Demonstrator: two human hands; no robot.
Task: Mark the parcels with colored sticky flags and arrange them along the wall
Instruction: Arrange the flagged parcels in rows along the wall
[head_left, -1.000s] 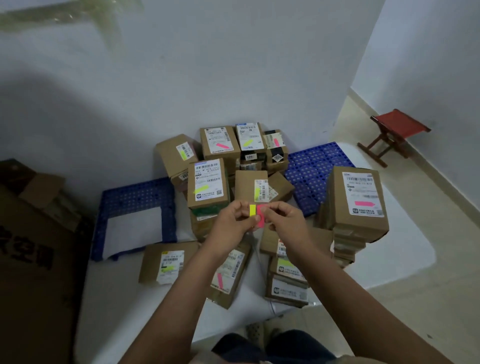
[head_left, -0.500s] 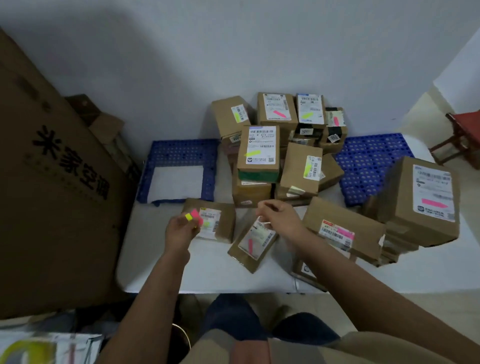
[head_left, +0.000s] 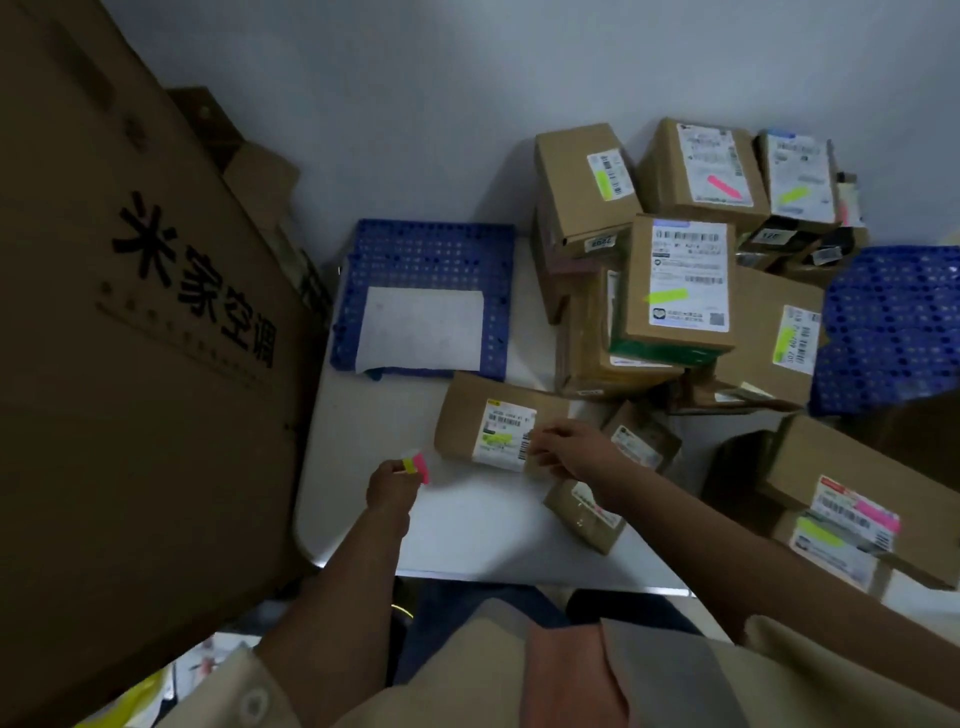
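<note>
- Head view: left hand (head_left: 390, 486), fingers pinching pad of sticky flags (head_left: 415, 464), pink and yellow.
- Right hand (head_left: 569, 451), fingers pinching edge of flat parcel (head_left: 491, 428) on white table (head_left: 467, 530).
- Flagged parcels (head_left: 680, 280) stacked against wall (head_left: 415, 104).

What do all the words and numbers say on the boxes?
"米家空调" in big black characters on the large brown cardboard carton at left.
"2622", seemingly, on a small tag on the tall brown parcel by the wall; blurred.
All white shipping labels, such as on the flat brown parcel near the hands: too blurred to read.
</note>
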